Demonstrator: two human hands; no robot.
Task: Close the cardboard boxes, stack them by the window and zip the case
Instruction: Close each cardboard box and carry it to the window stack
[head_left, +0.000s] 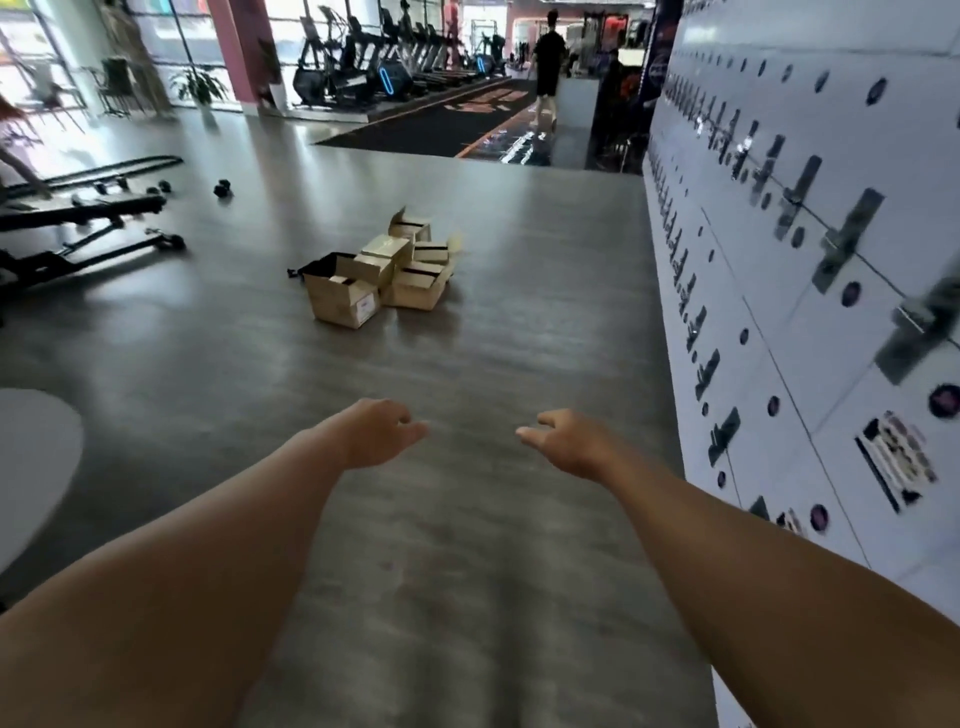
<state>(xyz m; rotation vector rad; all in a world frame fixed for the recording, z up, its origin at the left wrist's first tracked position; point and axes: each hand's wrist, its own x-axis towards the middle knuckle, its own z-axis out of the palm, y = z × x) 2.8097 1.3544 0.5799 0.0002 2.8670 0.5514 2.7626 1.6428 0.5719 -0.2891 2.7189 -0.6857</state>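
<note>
Both hands, left and right, hung loosely curled and empty, well short of the cardboard boxes clustered on the floor with flaps up, which probably were light, stiff, best gripped by opposite sides.

A grey wood-look floor carries everything. Near its middle sits a huddle of cardboard boxes, touching one another, several with flaps up. A black case lies against the nearest box, on the left. Farther left, well apart, stand a black weight bench and a few dumbbells. A dark mat covers the far floor.
</note>
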